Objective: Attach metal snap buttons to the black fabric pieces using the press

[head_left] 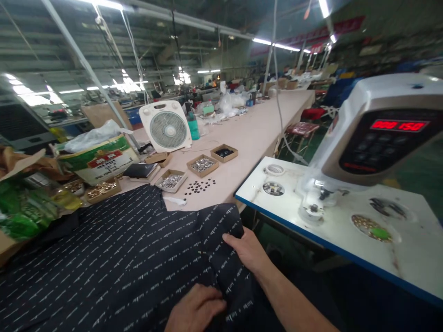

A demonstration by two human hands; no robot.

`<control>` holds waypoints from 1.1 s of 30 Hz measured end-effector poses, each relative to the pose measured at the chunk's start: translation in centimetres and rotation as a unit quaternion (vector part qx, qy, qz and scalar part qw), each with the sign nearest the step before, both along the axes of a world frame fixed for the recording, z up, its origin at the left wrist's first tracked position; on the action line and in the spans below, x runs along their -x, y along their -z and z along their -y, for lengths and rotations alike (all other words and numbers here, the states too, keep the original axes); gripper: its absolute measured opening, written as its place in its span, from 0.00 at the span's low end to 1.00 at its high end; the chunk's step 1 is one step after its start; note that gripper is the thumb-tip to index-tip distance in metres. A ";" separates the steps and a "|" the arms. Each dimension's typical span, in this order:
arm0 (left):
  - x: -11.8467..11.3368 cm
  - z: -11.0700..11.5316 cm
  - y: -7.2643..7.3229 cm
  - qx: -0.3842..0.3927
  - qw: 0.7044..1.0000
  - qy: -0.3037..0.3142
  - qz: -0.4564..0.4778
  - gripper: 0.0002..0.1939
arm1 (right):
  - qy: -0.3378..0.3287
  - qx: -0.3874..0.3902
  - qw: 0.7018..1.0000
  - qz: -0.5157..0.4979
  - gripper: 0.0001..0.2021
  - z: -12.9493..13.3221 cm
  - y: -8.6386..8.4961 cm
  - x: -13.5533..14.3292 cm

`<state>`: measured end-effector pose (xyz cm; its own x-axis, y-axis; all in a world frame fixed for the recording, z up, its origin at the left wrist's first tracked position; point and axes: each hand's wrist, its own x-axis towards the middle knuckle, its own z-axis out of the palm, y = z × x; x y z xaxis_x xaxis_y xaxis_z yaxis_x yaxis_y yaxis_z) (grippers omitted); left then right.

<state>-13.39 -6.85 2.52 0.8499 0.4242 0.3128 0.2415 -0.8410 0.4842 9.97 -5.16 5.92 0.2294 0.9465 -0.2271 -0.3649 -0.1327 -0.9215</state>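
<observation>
Dark navy fabric (138, 263) printed with rows of small white lettering spreads over the table from the left to the middle. At its right edge, my right hand (247, 249) grips the cloth, thumb on top and the other fingers hidden beneath. My left hand (199, 306) lies lower down on the same fabric, its fingers curled together against a fold. Small black snap parts (200, 186) are scattered on the table beyond the cloth.
To the right stands a snap press (377, 138) with a red display, on a white blue-edged board (266, 212) with sunken cups of fasteners. Boxes of metal parts (202, 164) and black parts (224, 152), a fan (168, 127) and a green bag (100, 161) stand beyond the fabric.
</observation>
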 end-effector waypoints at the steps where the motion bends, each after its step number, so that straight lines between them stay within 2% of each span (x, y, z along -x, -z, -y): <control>1: -0.4 -0.9 -1.2 -0.036 0.998 -0.045 0.029 0.24 | 0.005 -0.006 1.000 0.029 0.16 0.5 0.2 -0.8; 3: -1.3 -3.6 -3.9 -0.088 0.983 -0.157 0.027 0.30 | 0.001 -0.020 0.998 0.065 0.14 1.9 0.5 -2.5; 5: -2.7 -6.9 -6.1 -0.119 0.974 -0.191 0.008 0.38 | -0.004 -0.037 0.997 0.074 0.14 3.5 0.4 -4.1; 7: -4.7 -10.0 -7.0 -0.101 0.980 -0.167 -0.027 0.50 | 0.000 -0.047 0.997 0.068 0.16 5.0 0.1 -5.8; 9: -7.0 -12.1 -6.8 -0.027 0.990 -0.114 -0.081 0.53 | 0.019 -0.047 0.996 0.067 0.18 6.5 -0.3 -7.6; 11: -9.3 -13.1 -6.1 0.046 0.988 -0.062 -0.131 0.48 | 0.057 -0.028 0.995 0.077 0.19 8.0 -0.5 -9.5; 15: -12.6 -12.5 -4.5 0.109 0.974 0.043 -0.192 0.15 | 0.135 0.042 0.981 0.129 0.18 11.3 -0.3 -13.1; 17: -13.7 -11.7 -4.1 0.118 0.972 0.070 -0.191 0.08 | 0.147 0.069 0.965 0.206 0.19 12.7 -0.4 -14.3; 19: -14.7 -11.1 -4.1 0.136 0.972 0.080 -0.173 0.09 | 0.189 0.075 0.918 0.339 0.25 13.9 -1.3 -14.8; 20: -15.1 -10.8 -4.2 0.151 0.971 0.084 -0.166 0.10 | 0.226 0.067 0.876 0.420 0.30 14.3 -2.0 -14.7; 22: -15.9 -10.4 -4.8 0.178 0.967 0.088 -0.160 0.10 | 0.291 0.026 0.765 0.574 0.37 14.7 -4.0 -13.8; 23: -16.3 -10.3 -5.2 0.183 0.966 0.092 -0.158 0.10 | 0.295 -0.006 0.714 0.635 0.39 14.7 -5.1 -13.1; 24: -16.6 -10.1 -5.7 0.183 0.966 0.096 -0.155 0.09 | 0.272 -0.040 0.678 0.682 0.40 14.6 -6.1 -12.3; 25: -16.9 -10.0 -6.2 0.179 0.967 0.100 -0.150 0.09 | 0.222 -0.072 0.659 0.715 0.40 14.2 -6.9 -11.5; 27: -17.5 -9.6 -7.4 0.163 0.972 0.108 -0.130 0.08 | 0.092 -0.111 0.659 0.739 0.41 13.1 -7.5 -10.2; 29: -17.9 -9.1 -8.6 0.139 0.978 0.111 -0.112 0.09 | -0.006 -0.103 0.691 0.715 0.39 11.6 -6.6 -9.8; 31: -18.1 -8.6 -9.6 0.112 0.981 0.099 -0.126 0.10 | -0.058 -0.060 0.745 0.662 0.27 10.1 -5.2 -10.2; 33: -18.2 -8.2 -10.2 0.073 0.977 0.086 -0.179 0.18 | -0.077 -0.014 0.791 0.607 0.13 9.2 -4.1 -10.7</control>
